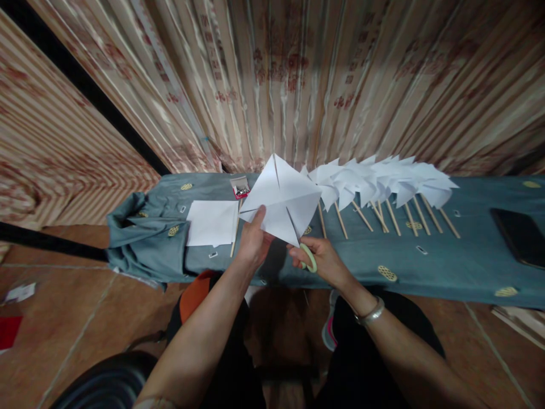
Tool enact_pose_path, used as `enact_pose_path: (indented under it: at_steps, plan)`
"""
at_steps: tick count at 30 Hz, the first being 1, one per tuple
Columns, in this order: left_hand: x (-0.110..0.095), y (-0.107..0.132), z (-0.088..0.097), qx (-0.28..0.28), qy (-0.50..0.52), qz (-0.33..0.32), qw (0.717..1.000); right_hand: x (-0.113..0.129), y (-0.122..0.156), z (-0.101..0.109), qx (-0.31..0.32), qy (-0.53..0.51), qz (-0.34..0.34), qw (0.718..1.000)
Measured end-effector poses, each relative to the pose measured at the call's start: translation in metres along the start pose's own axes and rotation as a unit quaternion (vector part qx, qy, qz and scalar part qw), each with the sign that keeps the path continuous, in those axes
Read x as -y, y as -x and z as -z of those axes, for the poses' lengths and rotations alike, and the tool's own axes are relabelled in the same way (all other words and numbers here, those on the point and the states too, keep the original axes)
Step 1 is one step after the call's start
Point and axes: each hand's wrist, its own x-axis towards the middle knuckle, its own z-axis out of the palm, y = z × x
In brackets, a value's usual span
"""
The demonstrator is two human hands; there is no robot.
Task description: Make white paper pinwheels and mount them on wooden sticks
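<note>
A white square of paper, turned cornerwise, is pinched in my left hand, thumb on top and fingers underneath. Slits run inward from its top, left and bottom corners, and a crease crosses it. My right hand has its fingers in the pale green handles of a pair of scissors, close to the paper's bottom corner. The blades are hard to make out against the paper. Beyond it to the right lie several white paper pinwheels on wooden sticks, overlapping in a row.
A stack of white paper rests left on the green cloth-covered table, beside a loose stick. A small open box of metal pins stands behind. At the far right lies a black phone. A patterned curtain hangs behind.
</note>
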Motion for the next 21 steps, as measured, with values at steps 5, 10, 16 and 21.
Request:
enact_pose_path:
  at_steps: [5, 10, 16, 21]
  plan:
    - [-0.0001, 0.0, 0.0006, -0.001, 0.002, -0.002, 1.0, 0.0016, 0.0002, -0.0003, -0.007, -0.002, -0.008, 1.0]
    - [0.0002, -0.0005, 0.0012, 0.002, 0.0, 0.006, 1.0, 0.0016, -0.0002, -0.0006, -0.009, 0.003, -0.004, 1.0]
    - [0.0014, -0.002, 0.0037, 0.007, 0.003, 0.003, 1.0, -0.0001, -0.0011, -0.0013, -0.018, -0.003, 0.0, 1.0]
    - [0.0012, -0.0028, 0.003, 0.008, 0.008, 0.0, 1.0, -0.0036, -0.0016, -0.0007, -0.005, -0.008, -0.004, 1.0]
